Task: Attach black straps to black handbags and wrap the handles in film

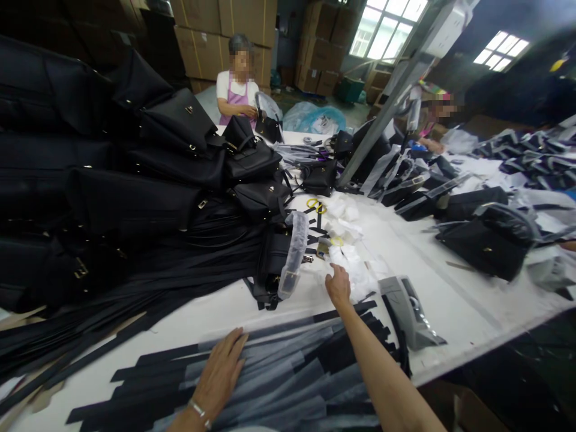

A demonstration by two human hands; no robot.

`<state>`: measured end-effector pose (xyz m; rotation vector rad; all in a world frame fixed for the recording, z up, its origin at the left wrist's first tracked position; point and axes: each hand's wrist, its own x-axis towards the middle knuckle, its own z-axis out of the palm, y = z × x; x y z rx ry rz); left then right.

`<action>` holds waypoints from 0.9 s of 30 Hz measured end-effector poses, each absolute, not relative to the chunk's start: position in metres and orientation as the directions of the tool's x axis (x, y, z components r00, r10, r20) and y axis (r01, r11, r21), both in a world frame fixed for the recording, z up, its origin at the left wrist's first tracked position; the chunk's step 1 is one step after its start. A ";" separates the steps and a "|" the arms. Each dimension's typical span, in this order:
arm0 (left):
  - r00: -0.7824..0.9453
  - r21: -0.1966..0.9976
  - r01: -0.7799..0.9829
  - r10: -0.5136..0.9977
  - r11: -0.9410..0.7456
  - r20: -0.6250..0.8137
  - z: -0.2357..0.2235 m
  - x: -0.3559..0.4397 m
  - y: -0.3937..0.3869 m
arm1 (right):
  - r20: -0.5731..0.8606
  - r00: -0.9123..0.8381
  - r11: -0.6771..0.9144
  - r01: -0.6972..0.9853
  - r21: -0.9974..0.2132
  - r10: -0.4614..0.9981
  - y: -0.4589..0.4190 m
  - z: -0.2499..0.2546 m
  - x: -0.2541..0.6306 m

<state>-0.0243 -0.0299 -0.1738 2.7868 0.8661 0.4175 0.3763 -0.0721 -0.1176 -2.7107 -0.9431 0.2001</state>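
Observation:
My left hand (pixel 219 373) lies flat, fingers stretched out, on a spread of long black strips (pixel 292 372) that show grey undersides. On that wrist is a metal band. Farther out, my right hand (pixel 338 287) reaches to the edge of a heap of crumpled white paper (pixel 353 264); its fingers are slightly bent and apart, with nothing visible in them. Just left of it stands a small black bag (pixel 272 261) whose handle (pixel 294 255) is wrapped in clear plastic. Yellow-handled scissors (pixel 317 206) and short black pieces lie beyond.
Black handbags (pixel 135 192) are piled high at left. A grey tape dispenser (pixel 410 312) stands right of my forearm. A slanting metal post (pixel 382 114) rises from the table (pixel 432 264). More bags (pixel 488 240) sit at right. Two co-workers handle items across the table.

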 end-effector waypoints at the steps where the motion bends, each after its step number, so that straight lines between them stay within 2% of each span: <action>1: 0.792 0.249 0.518 0.569 -0.818 0.223 -0.171 -0.024 -0.031 | -0.027 0.794 -0.766 0.577 -0.283 0.608 -0.072 -0.118 0.382; 3: 0.801 0.221 0.502 0.546 -0.836 0.245 -0.167 -0.025 -0.031 | -0.017 0.783 -0.755 0.594 -0.277 0.622 -0.072 -0.119 0.391; 5: 0.811 0.192 0.484 0.520 -0.854 0.269 -0.163 -0.025 -0.032 | -0.045 0.715 -0.695 0.660 -0.285 0.697 -0.071 -0.122 0.395; 9: 0.826 0.141 0.447 0.468 -0.883 0.314 -0.162 -0.022 -0.033 | -0.178 0.551 -0.578 0.757 -0.304 0.815 -0.065 -0.137 0.385; 13: 0.842 0.162 0.400 0.432 -0.902 0.323 -0.164 -0.016 -0.033 | -0.287 0.510 -0.582 0.758 -0.295 0.811 -0.075 -0.142 0.384; 19: 0.843 0.181 0.364 0.406 -0.914 0.354 -0.169 -0.013 -0.035 | -0.407 0.469 -0.601 0.738 -0.306 0.783 -0.133 -0.110 0.419; 23: 0.860 0.196 0.320 0.371 -0.927 0.350 -0.161 -0.008 -0.035 | -0.386 0.491 -0.615 0.711 -0.341 0.781 -0.133 -0.097 0.441; 27: 0.872 0.240 0.283 0.353 -0.929 0.338 -0.145 0.003 -0.031 | -0.248 0.633 -0.679 0.672 -0.296 0.734 -0.096 -0.105 0.455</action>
